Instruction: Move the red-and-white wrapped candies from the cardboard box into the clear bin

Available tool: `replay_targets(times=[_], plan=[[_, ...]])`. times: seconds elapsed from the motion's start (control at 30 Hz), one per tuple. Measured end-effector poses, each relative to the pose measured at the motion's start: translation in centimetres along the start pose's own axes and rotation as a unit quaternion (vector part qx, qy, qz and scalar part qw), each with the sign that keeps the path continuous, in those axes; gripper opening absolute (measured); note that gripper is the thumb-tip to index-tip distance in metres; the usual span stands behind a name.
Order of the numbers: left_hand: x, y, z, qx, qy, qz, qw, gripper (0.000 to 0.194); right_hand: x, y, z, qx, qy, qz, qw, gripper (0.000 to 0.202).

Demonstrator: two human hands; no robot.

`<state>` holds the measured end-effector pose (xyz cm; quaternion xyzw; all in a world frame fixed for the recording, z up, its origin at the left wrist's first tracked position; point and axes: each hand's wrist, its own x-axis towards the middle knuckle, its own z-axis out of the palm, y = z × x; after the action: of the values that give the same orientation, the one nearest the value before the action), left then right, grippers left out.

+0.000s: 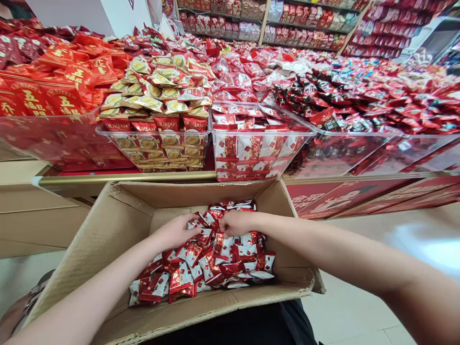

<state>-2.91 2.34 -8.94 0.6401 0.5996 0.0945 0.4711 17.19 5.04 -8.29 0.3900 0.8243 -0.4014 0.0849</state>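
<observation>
An open cardboard box in front of me holds a loose pile of small red-and-white candy packets. My left hand reaches in from the left, thumb and fingers apart, its tips touching packets on top of the pile. Beside it, my right hand comes in from the right with fingers curled down and closed on a candy packet. Just beyond the box, a clear plastic bin contains similar red-and-white packets stacked in rows.
Left of that bin, another bin is heaped with durian packets, beside large red packets. Dark red packets fill bins on the right. A gold-coloured counter edge runs behind the box. Stocked shelves stand at the back.
</observation>
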Motion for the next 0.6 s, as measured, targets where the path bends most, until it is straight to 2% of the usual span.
replay_targets(times=[0.07,0.2,0.33,0.47,0.6], plan=[[-0.3,1.0,0.2,-0.062,-0.045,0.021,0.997,0.049,-0.1,-0.3,-0.9,0.048,0.050,-0.010,0.998,0.004],[-1.1,2.6,0.4,-0.150,-0.091,0.031,0.984,0.035,-0.4,-0.8,-1.9,0.135,0.092,-0.022,0.986,0.017],[-1.4,2.7,0.3,-0.176,-0.073,0.029,0.981,0.030,-0.8,-1.0,-1.6,0.200,0.134,-0.043,0.969,0.015],[-1.5,2.5,-0.2,-0.169,-0.050,0.043,0.983,0.027,-0.8,-1.5,-1.4,0.209,0.170,-0.085,0.959,0.016],[-1.7,3.0,-1.3,-0.180,-0.025,0.057,0.982,0.032,-0.8,-2.1,-2.0,0.313,0.177,-0.059,0.931,0.022]])
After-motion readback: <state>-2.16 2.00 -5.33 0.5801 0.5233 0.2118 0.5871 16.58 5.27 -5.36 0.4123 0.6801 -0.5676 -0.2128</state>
